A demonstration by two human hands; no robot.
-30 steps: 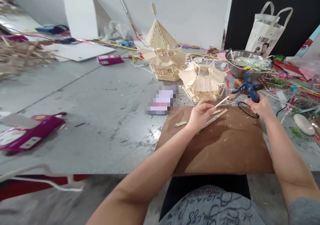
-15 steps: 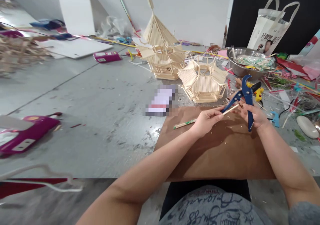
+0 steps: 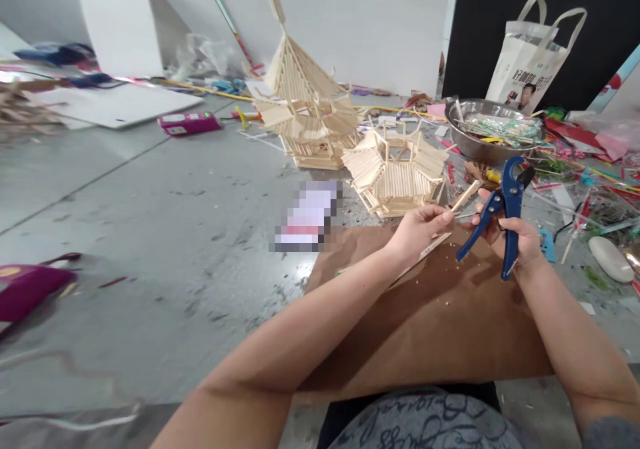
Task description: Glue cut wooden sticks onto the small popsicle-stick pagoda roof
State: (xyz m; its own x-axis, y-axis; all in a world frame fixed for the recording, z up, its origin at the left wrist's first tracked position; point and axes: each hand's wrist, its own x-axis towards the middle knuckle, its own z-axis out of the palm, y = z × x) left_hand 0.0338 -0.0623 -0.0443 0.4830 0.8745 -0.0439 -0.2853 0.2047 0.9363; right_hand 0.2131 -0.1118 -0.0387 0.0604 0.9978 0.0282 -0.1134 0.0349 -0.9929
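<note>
My left hand (image 3: 423,232) is closed in a pinch on a pale wooden stick (image 3: 466,196), which points up and to the right. My right hand (image 3: 525,242) is wrapped around a blue hand cutter (image 3: 511,199) with a dark blade; its handles are spread apart and its jaws point upward. The tip of the held stick is left of the cutter, apart from the blade. Another thin stick (image 3: 434,246) lies on the brown paper (image 3: 425,329) below my left hand, partly hidden by my forearm.
Two wooden stick models, a tall pointed one (image 3: 303,112) and a low roofed one (image 3: 400,179), stand behind my hands. A blurred-out phone (image 3: 307,216) lies left. A metal bowl (image 3: 473,144), a white bag (image 3: 520,66) and scraps crowd the right. Purple devices (image 3: 189,124) sit left.
The stick in my left hand has swung more upright and away from the cutter. The cutter has shifted slightly right and down. The whole view has turned a little to the right.
</note>
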